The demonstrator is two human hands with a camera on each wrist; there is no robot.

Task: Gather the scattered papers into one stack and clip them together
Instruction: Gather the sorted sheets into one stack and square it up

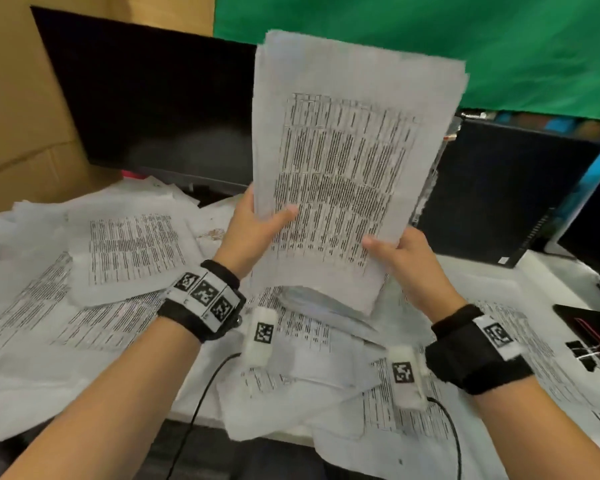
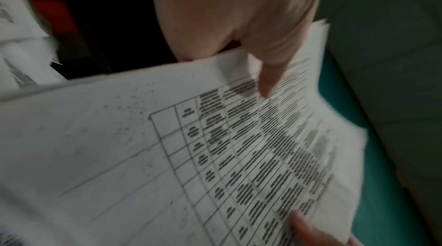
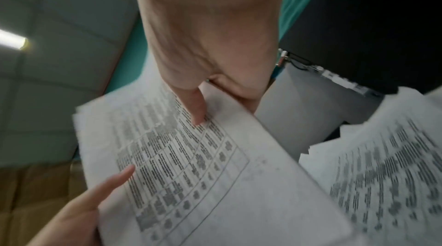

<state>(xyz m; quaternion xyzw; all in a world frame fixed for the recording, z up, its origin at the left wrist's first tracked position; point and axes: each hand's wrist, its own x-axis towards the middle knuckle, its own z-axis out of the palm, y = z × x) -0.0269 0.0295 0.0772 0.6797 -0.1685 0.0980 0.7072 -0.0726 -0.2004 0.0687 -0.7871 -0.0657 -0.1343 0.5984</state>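
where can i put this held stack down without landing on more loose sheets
Bare white tabletop shows only at the far right, between the dark computer case and the black binder clip. Everywhere else is crowded: loose printed sheets overlap across the left and middle, under the held paper stack gripped by the left hand and right hand.

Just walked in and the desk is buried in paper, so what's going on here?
A person is gathering printed sheets. Both hands hold a stack of papers upright above the desk: the left hand grips its left edge, the right hand its lower right corner, thumbs on the front page. Many loose sheets still lie scattered on the desk, in front of a dark monitor. A black binder clip sits unused at the right. Nothing is clipped yet.
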